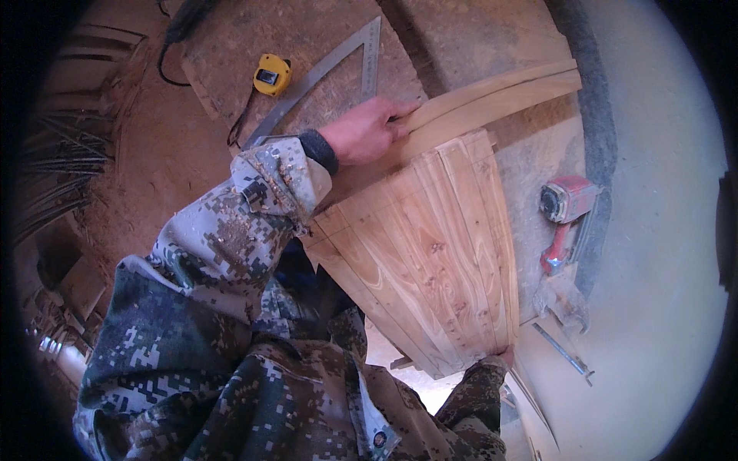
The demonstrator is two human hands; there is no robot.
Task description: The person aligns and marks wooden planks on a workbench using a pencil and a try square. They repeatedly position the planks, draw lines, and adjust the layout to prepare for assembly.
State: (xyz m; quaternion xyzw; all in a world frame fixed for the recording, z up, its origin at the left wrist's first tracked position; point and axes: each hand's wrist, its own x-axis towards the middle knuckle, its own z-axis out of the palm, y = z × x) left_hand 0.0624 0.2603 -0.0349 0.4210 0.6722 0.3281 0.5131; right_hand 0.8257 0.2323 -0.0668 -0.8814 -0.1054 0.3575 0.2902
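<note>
A panel of several joined wooden boards (430, 253), pale brown with knots and swirling grain, lies in front of me. Along its far edge runs a long, narrow wooden board (500, 96), looking bowed in this view. My left hand (369, 132), in a camouflage sleeve with a dark cuff, grips the left part of that board, fingers closed over its upper edge. Down at the panel's near right corner, my right hand (504, 356) touches the wood. Only a bit of this hand shows past the sleeve, so its fingers are hidden.
Beyond my left hand lie a yellow tape measure (273, 74) and a metal set square (370, 58) on a dusty worktop. A red power tool (569, 198), a crumpled clear plastic bag (563, 296) and a thin metal bar (563, 352) are on the right. Dark rods (65, 169) lie far left.
</note>
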